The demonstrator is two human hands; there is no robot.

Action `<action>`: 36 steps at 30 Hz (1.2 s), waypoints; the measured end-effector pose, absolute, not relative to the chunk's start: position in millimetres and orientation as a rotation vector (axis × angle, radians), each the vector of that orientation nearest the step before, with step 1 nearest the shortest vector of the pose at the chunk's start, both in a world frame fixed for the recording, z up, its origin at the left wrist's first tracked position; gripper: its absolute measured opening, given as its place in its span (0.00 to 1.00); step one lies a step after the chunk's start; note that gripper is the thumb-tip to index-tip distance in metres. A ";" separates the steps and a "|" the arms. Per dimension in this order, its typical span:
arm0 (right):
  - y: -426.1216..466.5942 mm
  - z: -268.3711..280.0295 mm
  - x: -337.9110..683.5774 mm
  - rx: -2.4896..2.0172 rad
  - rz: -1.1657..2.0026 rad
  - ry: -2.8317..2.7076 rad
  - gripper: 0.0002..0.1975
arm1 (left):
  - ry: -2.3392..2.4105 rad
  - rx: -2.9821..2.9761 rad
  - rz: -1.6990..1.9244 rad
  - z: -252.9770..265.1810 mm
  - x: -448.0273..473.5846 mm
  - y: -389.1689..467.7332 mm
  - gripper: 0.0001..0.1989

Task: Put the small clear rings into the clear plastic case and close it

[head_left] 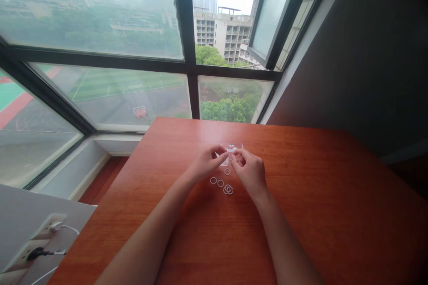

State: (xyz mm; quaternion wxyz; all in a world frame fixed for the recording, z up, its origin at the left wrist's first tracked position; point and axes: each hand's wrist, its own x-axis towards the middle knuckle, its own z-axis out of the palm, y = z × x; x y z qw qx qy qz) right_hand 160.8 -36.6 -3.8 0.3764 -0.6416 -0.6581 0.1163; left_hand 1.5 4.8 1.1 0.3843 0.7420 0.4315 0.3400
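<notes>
Over the wooden table [301, 178], my left hand [207, 160] and my right hand [249, 168] meet fingertip to fingertip. Thumb and fingers of each are drawn together in a pinch. A small white piece [231, 149] shows at the fingertips; its kind and which hand grips it are unclear. Partly covered by the hands, a clear plastic bag [224, 163] lies on the tabletop. Nearer to me are several thin white rings: one ring [227, 172] just below the fingers, another ring [213, 181] at the left, and overlapping rings [228, 189] closest to me.
Dark-framed windows [192, 69] stand beyond the table's far edge, with one pane [270, 18] swung outward. At the lower left, a wall socket [33, 254] has a black plug and white cables. A dark wall rises on the right.
</notes>
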 end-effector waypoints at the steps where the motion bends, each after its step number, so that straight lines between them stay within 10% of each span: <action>1: -37.1 -2.8 160.8 -1.652 0.295 -1.687 0.08 | 1.087 1.878 0.859 2.0 3.0 3.6 0.14; 36: -35.7 -2.1 161.4 -1.969 0.422 -1.930 0.07 | 1.513 2.116 0.977 -16.1 -2.9 16.6 0.08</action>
